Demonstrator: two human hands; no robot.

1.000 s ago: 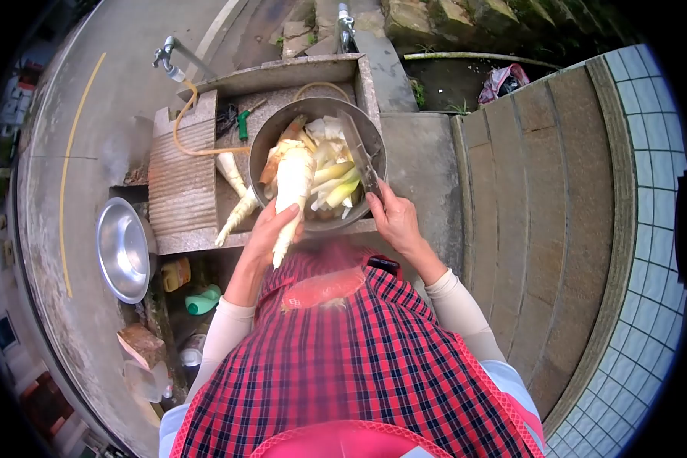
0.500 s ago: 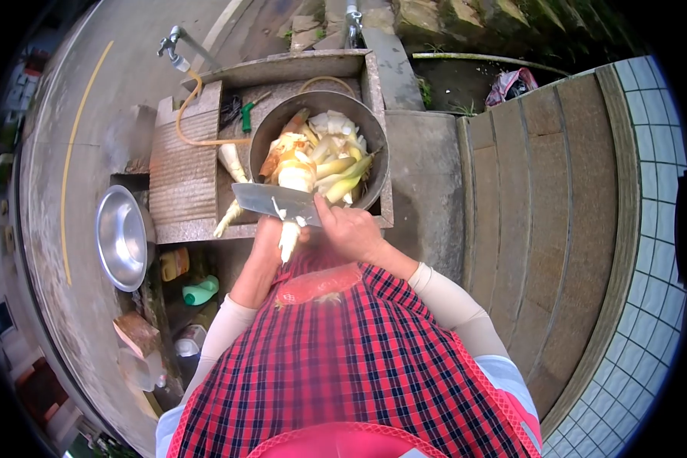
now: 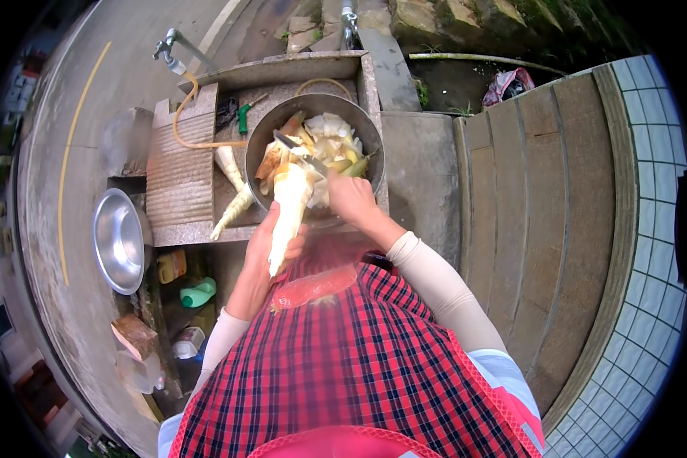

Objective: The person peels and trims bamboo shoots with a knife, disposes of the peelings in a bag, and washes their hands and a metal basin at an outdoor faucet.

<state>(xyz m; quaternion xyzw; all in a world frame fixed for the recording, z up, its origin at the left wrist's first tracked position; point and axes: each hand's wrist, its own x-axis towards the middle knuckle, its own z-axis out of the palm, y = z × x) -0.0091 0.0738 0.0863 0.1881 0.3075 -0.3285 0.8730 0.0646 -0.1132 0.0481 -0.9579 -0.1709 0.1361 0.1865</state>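
Note:
My left hand is wrapped round a long, pale peeled bamboo shoot. The shoot's tip points down toward my apron, and its thick end is over the metal pot. In my right hand is a cleaver, its blade seen nearly edge-on at the shoot's thick end. Husks and cut pieces of bamboo shoot fill much of the pot. To the pot's left lie two more pale shoots, an upper one and a lower one.
The pot stands in a stone sink with a ribbed washboard at its left. A hose runs from the tap; a green nozzle lies behind. Left of the sink is a metal basin. Steps rise at right.
The cleaver has moved up and forward from across the shoot's lower part to its thick end, and its blade has turned edge-on. The shoot now shows more of its pale length.

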